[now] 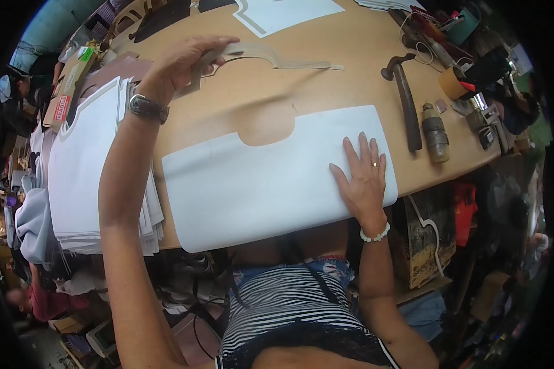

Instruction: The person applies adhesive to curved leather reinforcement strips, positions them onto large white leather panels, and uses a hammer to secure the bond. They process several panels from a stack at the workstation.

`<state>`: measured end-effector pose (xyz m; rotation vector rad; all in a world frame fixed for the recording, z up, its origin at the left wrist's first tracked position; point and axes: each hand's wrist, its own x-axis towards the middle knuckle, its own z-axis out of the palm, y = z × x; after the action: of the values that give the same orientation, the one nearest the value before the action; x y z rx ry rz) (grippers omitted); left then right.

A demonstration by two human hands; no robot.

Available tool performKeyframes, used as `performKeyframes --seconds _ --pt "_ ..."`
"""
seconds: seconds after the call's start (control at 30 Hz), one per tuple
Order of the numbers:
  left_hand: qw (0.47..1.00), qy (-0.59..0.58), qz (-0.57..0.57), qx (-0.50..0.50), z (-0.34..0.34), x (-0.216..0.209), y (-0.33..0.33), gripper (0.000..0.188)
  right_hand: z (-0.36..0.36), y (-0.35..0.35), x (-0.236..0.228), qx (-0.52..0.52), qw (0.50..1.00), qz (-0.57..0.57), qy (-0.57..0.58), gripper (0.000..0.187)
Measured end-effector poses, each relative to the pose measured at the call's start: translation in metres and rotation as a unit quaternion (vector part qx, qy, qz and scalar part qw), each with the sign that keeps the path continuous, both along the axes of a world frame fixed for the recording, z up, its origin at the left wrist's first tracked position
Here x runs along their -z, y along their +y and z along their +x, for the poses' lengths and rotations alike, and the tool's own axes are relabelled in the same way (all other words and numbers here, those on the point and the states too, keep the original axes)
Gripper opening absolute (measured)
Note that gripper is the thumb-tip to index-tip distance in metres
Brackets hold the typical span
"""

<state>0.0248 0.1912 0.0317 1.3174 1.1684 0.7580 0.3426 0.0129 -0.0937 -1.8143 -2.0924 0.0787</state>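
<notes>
- I see the white sheet, a rounded notch in its far edge, on the tan table, its near edge at the table's front
- The right hand lies flat on the sheet's right part, fingers a little spread and gripping nothing, hiding the patch beneath
- The left hand is up beyond the sheet's left part, fingers clamped on one end of a curved beige strip
- That strip reaches across beyond the sheet's notch, apart from it
- Left of the sheet, a stack of white pieces is partly blocked from view by the left forearm
- Right of the sheet lie a hammer and, past it, a tape-wrapped bottle, both apart from the right hand
- Well beyond the sheet is a grey-bordered white piece
</notes>
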Motion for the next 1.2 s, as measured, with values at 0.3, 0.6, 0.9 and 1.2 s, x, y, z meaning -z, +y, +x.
performKeyframes --seconds 0.3,0.6,0.9,1.2 --pt "0.994 -0.009 -0.106 -0.020 0.006 0.018 -0.025 0.034 -0.037 0.087 0.008 -0.253 0.959 0.077 0.102 0.043" --pt "0.989 -0.107 -0.095 -0.018 0.009 0.005 -0.021 0.035 -0.080 0.163 0.016 -0.165 0.986 0.031 -0.004 0.067" --pt "0.945 -0.324 0.047 -0.013 -0.029 -0.061 -0.078 0.041 -0.068 0.193 0.024 -0.116 0.991 0.057 0.033 0.069" --pt "0.866 -0.496 0.061 -0.006 -0.050 -0.064 -0.130 0.043 -0.064 0.200 0.022 -0.118 0.990 0.080 -0.014 0.062"
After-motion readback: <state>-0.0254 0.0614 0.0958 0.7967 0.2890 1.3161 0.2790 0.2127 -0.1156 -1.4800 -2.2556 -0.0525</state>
